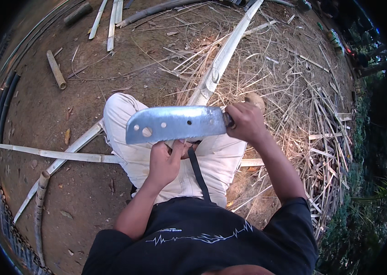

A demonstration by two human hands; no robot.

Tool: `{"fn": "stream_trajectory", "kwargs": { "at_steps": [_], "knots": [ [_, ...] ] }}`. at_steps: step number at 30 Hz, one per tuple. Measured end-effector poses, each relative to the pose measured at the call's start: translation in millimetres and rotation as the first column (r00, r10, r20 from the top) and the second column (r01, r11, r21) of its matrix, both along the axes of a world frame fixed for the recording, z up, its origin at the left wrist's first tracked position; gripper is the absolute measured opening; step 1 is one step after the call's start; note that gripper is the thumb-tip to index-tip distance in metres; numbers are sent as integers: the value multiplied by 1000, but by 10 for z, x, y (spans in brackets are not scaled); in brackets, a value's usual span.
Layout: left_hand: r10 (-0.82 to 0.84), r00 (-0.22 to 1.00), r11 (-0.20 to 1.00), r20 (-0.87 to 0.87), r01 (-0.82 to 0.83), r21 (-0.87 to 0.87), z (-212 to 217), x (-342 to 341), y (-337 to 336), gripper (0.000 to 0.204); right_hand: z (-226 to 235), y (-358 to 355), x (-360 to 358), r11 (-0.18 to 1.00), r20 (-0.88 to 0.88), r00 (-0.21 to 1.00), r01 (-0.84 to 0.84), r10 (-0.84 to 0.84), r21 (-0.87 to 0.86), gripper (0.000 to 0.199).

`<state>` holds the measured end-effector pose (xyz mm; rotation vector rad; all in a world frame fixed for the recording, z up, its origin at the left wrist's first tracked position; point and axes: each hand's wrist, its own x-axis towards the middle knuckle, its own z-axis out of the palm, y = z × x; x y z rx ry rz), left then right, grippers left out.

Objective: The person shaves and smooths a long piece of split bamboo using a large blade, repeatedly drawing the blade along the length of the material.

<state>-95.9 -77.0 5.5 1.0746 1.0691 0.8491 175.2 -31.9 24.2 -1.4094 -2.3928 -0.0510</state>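
A broad steel cleaver-like knife point(175, 123) with holes in its blade is held level across my lap, the blade pointing to my left. My right hand point(246, 121) is closed around its wooden handle, whose butt end shows just past my knuckles. My left hand point(166, 160) sits under the blade's lower edge, thumb up against the metal; whether it holds anything else is hidden. A long split bamboo strip point(223, 57) runs from under the blade away to the upper right. My knees in pale trousers point(122, 112) are beneath it all.
Bare dirt ground lies to my left with split bamboo slats point(60, 155), a short bamboo tube point(56, 68) and dark bamboo poles point(5, 103) along the left rim. A thick litter of bamboo shavings and splints point(308, 101) covers the ground on my right, with green plants beyond.
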Motion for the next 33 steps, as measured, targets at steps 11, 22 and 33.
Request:
{"fn": "stream_trajectory", "kwargs": {
  "at_steps": [11,22,33],
  "knots": [
    [-17,1000,996,18,19,-89,200,-342,-89,28,-152,219,55,999,-10,999,45,-45,-8,15],
    [-24,999,958,-23,16,-285,162,-709,-226,30,-301,601,243,999,96,995,-21,25,-34,20],
    [65,997,892,-28,-71,-446,5,-1038,-89,28,-575,1114,243,991,126,989,90,-77,-98,22]
  ]
}}
